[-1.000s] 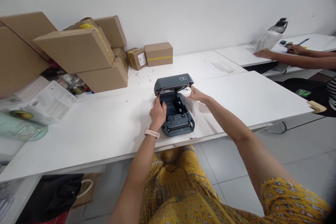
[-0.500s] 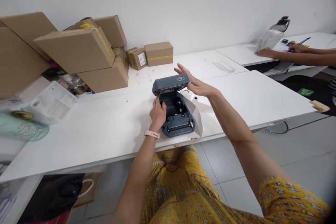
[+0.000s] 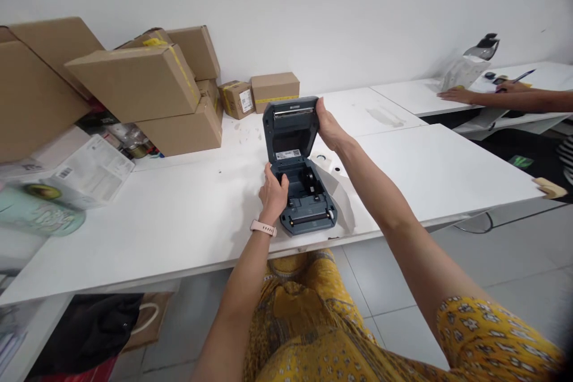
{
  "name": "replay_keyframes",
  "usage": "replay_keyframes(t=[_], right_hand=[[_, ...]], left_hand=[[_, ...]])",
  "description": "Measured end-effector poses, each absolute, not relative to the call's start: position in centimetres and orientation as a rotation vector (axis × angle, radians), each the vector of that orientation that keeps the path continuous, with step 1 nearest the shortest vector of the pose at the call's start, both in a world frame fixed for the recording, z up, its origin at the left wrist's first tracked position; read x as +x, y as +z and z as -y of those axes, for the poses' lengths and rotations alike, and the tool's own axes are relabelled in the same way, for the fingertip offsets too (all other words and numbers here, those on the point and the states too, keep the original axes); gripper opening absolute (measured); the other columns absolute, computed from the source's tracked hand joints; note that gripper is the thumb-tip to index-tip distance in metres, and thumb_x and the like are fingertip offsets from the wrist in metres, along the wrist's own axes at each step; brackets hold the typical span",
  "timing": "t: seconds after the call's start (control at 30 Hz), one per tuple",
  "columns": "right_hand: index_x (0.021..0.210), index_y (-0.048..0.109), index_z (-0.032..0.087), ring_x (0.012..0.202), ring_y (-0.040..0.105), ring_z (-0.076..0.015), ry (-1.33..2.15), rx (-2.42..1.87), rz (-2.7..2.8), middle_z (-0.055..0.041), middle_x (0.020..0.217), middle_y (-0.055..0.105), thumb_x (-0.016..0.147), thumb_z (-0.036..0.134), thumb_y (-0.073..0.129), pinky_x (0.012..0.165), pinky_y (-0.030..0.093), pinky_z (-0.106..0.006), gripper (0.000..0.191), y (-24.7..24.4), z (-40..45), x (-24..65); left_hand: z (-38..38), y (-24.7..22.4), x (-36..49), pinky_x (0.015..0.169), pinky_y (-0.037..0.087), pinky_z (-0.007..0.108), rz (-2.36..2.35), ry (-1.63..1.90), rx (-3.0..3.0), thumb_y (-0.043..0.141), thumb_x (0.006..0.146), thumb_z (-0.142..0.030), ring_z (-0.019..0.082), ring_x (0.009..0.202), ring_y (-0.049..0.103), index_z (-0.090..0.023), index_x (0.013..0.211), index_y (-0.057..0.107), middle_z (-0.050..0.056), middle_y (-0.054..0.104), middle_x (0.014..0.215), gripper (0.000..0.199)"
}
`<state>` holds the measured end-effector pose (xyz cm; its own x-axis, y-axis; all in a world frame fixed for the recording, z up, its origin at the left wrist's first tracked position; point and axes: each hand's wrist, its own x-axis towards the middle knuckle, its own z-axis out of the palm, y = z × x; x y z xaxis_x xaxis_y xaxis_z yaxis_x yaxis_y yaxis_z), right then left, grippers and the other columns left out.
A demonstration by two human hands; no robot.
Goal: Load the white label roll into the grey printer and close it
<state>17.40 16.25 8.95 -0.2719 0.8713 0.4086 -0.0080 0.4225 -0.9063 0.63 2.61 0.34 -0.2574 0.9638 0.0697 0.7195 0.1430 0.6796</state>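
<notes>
Lid (image 3: pixel 293 130) higher now, inner label (image 3: pixel 287 154) unreadable

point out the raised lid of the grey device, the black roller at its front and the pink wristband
Raised lid (image 3: pixel 292 133), head view: on its inner face.
Black roller (image 3: pixel 310 218), head view: near the middle of its length.
Pink wristband (image 3: pixel 263 227), head view: on the strap.

The raised lid (image 3: pixel 292 134) walls off the far side of the open base (image 3: pixel 293 178); the left hand (image 3: pixel 272 192) bars its left edge. On the right, white paper (image 3: pixel 342 194) and the right forearm (image 3: pixel 387 194) crowd the way. Passage remains from the near side, above the roller (image 3: pixel 311 219), while bare worktop (image 3: pixel 188 209) stretches left towards stacked boxes (image 3: pixel 176 131).
</notes>
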Motion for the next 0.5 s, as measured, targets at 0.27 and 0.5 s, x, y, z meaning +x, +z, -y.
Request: replay_keyframes(t=[0.27, 0.5], right_hand=[[0.140, 0.063, 0.021, 0.141, 0.059, -0.0274, 1.260, -0.744, 1.542, -0.0096, 0.137, 0.074, 0.085, 0.098, 0.030, 0.127, 0.039, -0.049, 0.100, 9.8, -19.8, 15.4], [0.133, 0.067, 0.028, 0.134, 0.062, -0.0315, 1.186, -0.938, 1.637, -0.0085, 0.134, 0.074, 0.094, 0.082, 0.045, 0.117, 0.046, -0.056, 0.070, 7.2, -17.9, 22.6]], left_hand=[[-2.3, 0.8, 0.8, 0.114, 0.049, 0.049, -2.046, 0.866, 1.647, 0.043, 0.104, -0.035, 0.034, 0.145, 0.056, -0.018, 0.162, 0.032, 0.015, 0.049, 0.165, 0.061], [-2.3, 0.8, 0.8, 0.117, 0.047, 0.047, -2.029, 0.834, 1.656, 0.041, 0.105, -0.036, 0.032, 0.150, 0.051, -0.016, 0.163, 0.033, 0.014, 0.046, 0.168, 0.061]])
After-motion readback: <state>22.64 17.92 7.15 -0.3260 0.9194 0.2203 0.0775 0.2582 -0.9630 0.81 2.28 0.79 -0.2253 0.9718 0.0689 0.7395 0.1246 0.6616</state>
